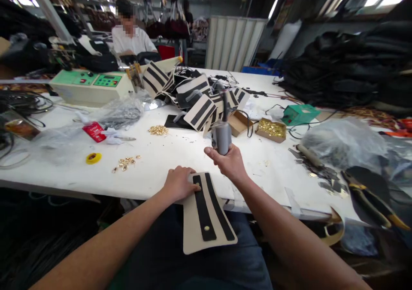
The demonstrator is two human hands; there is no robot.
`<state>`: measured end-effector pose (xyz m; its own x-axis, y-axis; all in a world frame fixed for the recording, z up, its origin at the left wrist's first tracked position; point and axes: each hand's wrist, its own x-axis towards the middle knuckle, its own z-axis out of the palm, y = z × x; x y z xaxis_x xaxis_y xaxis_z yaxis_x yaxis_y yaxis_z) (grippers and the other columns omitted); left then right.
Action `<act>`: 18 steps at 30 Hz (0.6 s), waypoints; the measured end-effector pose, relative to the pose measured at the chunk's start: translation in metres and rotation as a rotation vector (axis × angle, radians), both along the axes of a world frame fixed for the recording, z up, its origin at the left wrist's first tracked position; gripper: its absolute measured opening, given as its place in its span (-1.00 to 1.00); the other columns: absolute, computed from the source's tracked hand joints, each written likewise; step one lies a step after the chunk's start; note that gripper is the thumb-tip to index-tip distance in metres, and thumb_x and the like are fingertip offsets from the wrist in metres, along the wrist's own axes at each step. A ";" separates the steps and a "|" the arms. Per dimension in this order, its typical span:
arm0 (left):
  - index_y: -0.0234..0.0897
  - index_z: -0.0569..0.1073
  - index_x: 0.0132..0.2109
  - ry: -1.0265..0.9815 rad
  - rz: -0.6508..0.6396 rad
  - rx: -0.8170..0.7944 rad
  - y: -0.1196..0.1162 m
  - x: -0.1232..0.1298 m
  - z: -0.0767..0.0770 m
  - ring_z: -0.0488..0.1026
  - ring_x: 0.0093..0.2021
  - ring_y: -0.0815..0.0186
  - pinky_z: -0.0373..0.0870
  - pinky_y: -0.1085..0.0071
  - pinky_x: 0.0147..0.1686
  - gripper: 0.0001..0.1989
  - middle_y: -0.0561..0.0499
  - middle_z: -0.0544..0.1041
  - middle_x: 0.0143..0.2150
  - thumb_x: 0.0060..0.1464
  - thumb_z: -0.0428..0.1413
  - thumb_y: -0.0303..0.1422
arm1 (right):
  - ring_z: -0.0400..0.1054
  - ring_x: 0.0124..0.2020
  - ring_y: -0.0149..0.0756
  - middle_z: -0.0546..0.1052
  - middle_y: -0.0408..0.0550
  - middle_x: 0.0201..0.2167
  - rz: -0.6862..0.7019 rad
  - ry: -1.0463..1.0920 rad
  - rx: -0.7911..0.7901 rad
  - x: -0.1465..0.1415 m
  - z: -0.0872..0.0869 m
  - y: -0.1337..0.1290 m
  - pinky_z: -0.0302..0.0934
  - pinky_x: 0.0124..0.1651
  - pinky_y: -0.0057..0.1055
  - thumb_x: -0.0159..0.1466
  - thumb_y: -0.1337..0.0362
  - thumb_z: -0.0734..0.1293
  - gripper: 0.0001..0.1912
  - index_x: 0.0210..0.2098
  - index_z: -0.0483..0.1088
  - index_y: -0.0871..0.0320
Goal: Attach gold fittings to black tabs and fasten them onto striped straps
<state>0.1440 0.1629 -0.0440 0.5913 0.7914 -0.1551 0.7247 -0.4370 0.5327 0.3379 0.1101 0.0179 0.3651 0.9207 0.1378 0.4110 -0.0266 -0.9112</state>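
Striped panel (208,212) in knuckles-up left hand (180,183)

On the worktop (154,157) we see a red container (95,132) lying on its side, with pale lettering across its front. We make out what looks like the number 340 there; the line of letters above it is too blurred for us to spell out. On the pale control box (92,95) we find small markings around the buttons of its green panel (107,80), too small for us to read. We can read no other words or numbers.
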 end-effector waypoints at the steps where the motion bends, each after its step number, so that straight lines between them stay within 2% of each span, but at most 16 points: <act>1: -0.19 0.62 -0.07 -0.004 0.006 -0.029 0.002 0.001 0.001 0.51 0.02 -0.05 0.37 0.12 0.03 -0.56 -0.11 0.63 -0.11 -0.12 0.40 -0.16 | 0.41 -0.40 -0.24 0.54 -0.07 -0.44 -0.018 -0.140 -0.083 0.010 -0.001 0.000 0.20 -0.37 -0.40 0.20 -0.25 0.45 -0.46 -0.26 0.48 0.15; 3: -0.21 0.60 -0.13 -0.028 0.024 -0.084 0.003 0.000 0.004 0.53 -0.12 0.05 0.39 0.24 -0.13 -0.60 -0.05 0.62 -0.18 -0.14 0.41 -0.18 | 0.45 -0.30 -0.16 0.59 -0.01 -0.33 -0.024 -0.425 -0.259 0.029 -0.009 -0.002 0.19 -0.30 -0.37 0.28 -0.20 0.38 -0.50 -0.13 0.49 0.13; 5: -0.21 0.56 -0.20 -0.070 0.035 -0.137 0.002 -0.003 0.007 0.51 -0.22 0.16 0.36 0.34 -0.26 -0.65 0.03 0.59 -0.26 -0.14 0.40 -0.21 | 0.48 -0.24 -0.11 0.62 0.04 -0.21 -0.004 -0.605 -0.391 0.046 -0.022 -0.005 0.17 -0.27 -0.34 0.37 -0.13 0.29 -0.55 -0.04 0.49 0.10; 8: -0.22 0.52 -0.25 -0.152 0.050 -0.209 -0.004 -0.011 0.011 0.49 -0.28 0.26 0.33 0.43 -0.33 -0.68 0.13 0.55 -0.32 -0.14 0.42 -0.25 | 0.50 -0.13 -0.04 0.61 0.07 -0.05 -0.018 -0.745 -0.431 0.065 -0.045 -0.009 0.20 -0.23 -0.29 0.36 -0.08 0.29 -0.57 0.02 0.49 0.06; 13: -0.24 0.50 -0.27 -0.289 0.080 -0.287 -0.023 -0.028 0.021 0.49 -0.31 0.30 0.38 0.43 -0.32 -0.71 0.15 0.56 -0.35 -0.11 0.42 -0.31 | 0.45 0.01 0.09 0.59 0.12 -0.03 -0.011 -0.865 -0.348 0.084 -0.071 -0.012 0.28 -0.06 -0.14 0.29 -0.07 0.37 -0.53 0.03 0.55 0.10; 16: -0.24 0.49 -0.27 -0.375 0.071 -0.300 -0.040 -0.037 0.032 0.56 -0.23 0.28 0.44 0.39 -0.20 -0.77 0.10 0.63 -0.25 -0.03 0.39 -0.38 | 0.39 0.11 0.17 0.56 0.21 0.08 -0.042 -0.872 -0.211 0.081 -0.073 -0.022 0.26 0.11 0.02 0.29 -0.02 0.40 -0.48 0.11 0.53 0.16; 18: -0.23 0.44 -0.32 -0.443 0.043 -0.269 -0.052 -0.042 0.040 0.60 -0.15 0.28 0.47 0.37 -0.09 -0.78 0.07 0.67 -0.15 0.01 0.36 -0.45 | 0.36 0.16 0.18 0.55 0.24 0.11 -0.060 -0.776 -0.075 0.069 -0.068 -0.036 0.23 0.19 0.07 0.29 0.02 0.41 -0.49 0.12 0.51 0.19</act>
